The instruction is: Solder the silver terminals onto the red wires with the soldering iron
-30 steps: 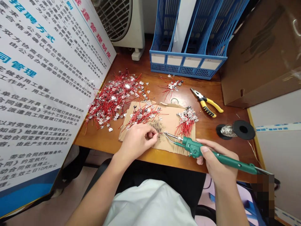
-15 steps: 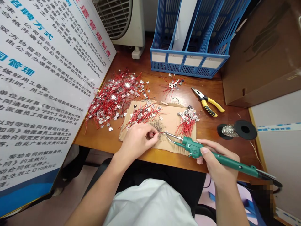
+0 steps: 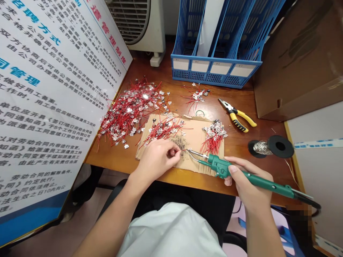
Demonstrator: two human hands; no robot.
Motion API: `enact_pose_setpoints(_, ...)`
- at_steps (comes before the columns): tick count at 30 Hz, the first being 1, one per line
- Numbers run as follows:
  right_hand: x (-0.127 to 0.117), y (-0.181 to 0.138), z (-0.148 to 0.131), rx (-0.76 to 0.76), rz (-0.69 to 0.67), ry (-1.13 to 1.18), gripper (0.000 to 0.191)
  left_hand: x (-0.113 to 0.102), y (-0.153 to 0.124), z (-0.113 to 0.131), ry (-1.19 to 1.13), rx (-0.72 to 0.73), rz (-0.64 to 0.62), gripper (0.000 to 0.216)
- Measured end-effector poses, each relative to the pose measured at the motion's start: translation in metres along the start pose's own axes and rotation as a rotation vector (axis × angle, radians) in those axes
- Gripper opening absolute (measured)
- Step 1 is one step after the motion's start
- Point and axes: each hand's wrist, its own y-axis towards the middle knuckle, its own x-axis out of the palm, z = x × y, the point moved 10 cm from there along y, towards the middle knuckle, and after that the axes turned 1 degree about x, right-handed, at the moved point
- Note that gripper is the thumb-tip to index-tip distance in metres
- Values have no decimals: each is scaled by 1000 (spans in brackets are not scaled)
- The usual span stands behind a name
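Note:
Between thumb and forefinger, my left hand [image 3: 160,155] pinches a short red wire [image 3: 184,150] over the scorched patch of a cardboard sheet [image 3: 194,135]. My right hand [image 3: 249,182] is wrapped round a green soldering iron [image 3: 222,167] with a solder feed tube. Its tip meets the wire's far end, where a small metal piece shows, too small to make out well. On the cardboard, a bunch of red wires with metal tabs [image 3: 214,137] lies to the right and another wire bunch [image 3: 166,128] lies behind my left hand.
A large heap of red wires [image 3: 128,110] covers the table's left side, with a small wire pile [image 3: 197,95] at the back. Yellow-black pliers [image 3: 235,116] and a solder spool [image 3: 270,147] lie right. Behind stand a blue file rack [image 3: 215,71] and a cardboard box [image 3: 297,60].
Both hands, the wire and the soldering iron hold almost the same place. Only a very slight shift of the view shows.

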Motion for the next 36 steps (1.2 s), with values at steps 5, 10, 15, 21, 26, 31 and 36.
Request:
enact_pose_setpoints(5,0,3,2,-6,-8,23,16,0,0,1,-5,8,5,12)
enact_pose_setpoints(10,0,4,3,-13,-8,31,16,0,0,1,7,4,3,11)
enact_pose_setpoints(15,1,3,0,-23,-8,34,14,0,1,1,8,3,-1,11)
enact_pose_setpoints(21,1,2,-1,3,8,60,13,0,2,1,8,12,-6,11)
enact_pose_setpoints(26,2,1,1,26,7,70,12,0,1,1,4,9,-6,11)
enact_pose_setpoints(31,0,2,3,17,-4,55,14,2,1,-1,9,6,-22,11)
enact_pose_setpoints(36,-1,3,4,5,-6,46,15,2,1,0,3,17,-15,12)
